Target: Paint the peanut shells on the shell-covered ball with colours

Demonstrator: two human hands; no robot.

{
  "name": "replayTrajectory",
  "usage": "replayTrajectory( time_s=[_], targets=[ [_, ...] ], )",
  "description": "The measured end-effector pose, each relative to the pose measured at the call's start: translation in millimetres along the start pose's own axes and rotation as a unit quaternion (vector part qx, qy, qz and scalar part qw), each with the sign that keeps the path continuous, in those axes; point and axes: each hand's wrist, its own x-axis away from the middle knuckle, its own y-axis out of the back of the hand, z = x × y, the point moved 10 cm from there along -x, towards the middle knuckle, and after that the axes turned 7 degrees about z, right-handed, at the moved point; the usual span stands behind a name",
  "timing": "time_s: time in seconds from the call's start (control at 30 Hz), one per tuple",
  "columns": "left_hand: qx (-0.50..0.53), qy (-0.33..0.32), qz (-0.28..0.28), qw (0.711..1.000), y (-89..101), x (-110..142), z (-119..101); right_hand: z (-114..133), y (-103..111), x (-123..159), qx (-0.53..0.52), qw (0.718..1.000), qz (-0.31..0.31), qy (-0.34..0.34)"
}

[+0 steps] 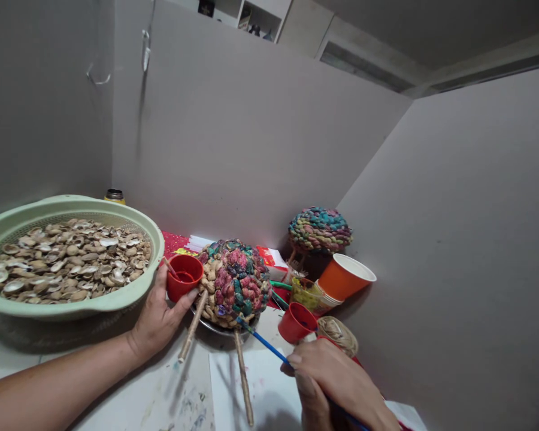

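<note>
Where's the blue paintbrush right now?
Low in the head view, mostly right of centre: the blue paintbrush is held in the right hand, its bristle end at the lower edge of the multicoloured bumpy dome.

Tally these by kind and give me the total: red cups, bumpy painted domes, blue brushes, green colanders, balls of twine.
Red cups: 2
Bumpy painted domes: 2
Blue brush: 1
Green colander: 1
Ball of twine: 1
Total: 7
</note>
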Motion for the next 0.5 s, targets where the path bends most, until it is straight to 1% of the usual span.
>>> replayTrajectory(
  time_s=[0.07, 0.13, 0.27, 0.4, 0.5],
  targets=[
    [0.001, 0.007, 0.002, 1.000, -0.7, -0.2, 1.1, -1.0, -5.4, 2.0, -0.020, 1.000, 0.003, 0.011],
    [0.002, 0.010, 0.001, 1.000, -0.7, -0.3, 1.3, -5.4, -8.3, 3.1, -0.039, 0.999, -0.009, 0.012],
    [0.004, 0.002, 0.006, 1.000, -1.4, -0.7, -2.3, -21.3, -7.3, 3.3, -0.068, 0.997, -0.034, -0.027],
    [0.001, 0.008, 0.006, 1.000, -1.0, -0.5, -1.9, -27.7, -5.7, 2.8, -0.074, 0.995, -0.031, -0.054],
    [0.001, 0.012, 0.008, 1.000, -1.7, -0.5, -0.2, -32.9, -4.2, 6.5, -0.090, 0.991, -0.058, -0.085]
  ],
)
